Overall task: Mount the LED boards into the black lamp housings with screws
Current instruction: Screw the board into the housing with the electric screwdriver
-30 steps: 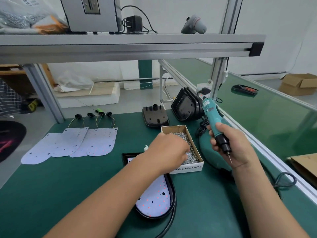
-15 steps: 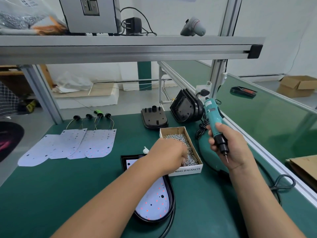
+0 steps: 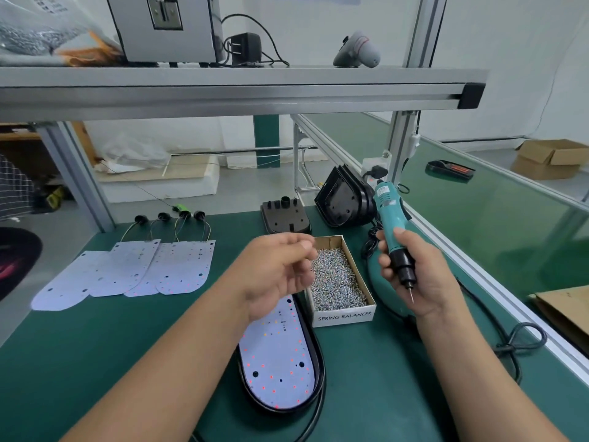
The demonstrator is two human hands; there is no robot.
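Fetching a screw, by the look of it, with the left hand raised just over the left edge of the cardboard box of screws, fingertips bunched against the thumb. Cannot tell if holding a screw in that pinch: too small and blurred to see. Gripping the screwdriver in the right hand, fingers wrapped round the black lower barrel, bit pointing down, clear of the table, just right of the box.

To do it well: take one screw only, pinched near the head, thread end down, and check the pinch before moving off. Carry it low and short to the board, already lying inside the black housing. Seat the tip in a mounting hole, hold it upright, then bring the bit straight down onto the head. Avoid driving at a slant — likely to strip the head or scratch the board. Mind the cable trailing past the housing's near end.

Relative to the grip: board and housing beneath the left wrist, near, just beside the box's near-left corner; screws just right of the fingertips; bit above and off to the right of the board. Spare boards flat at the far left and empty housings stacked beyond the box — both well apart from either hand.
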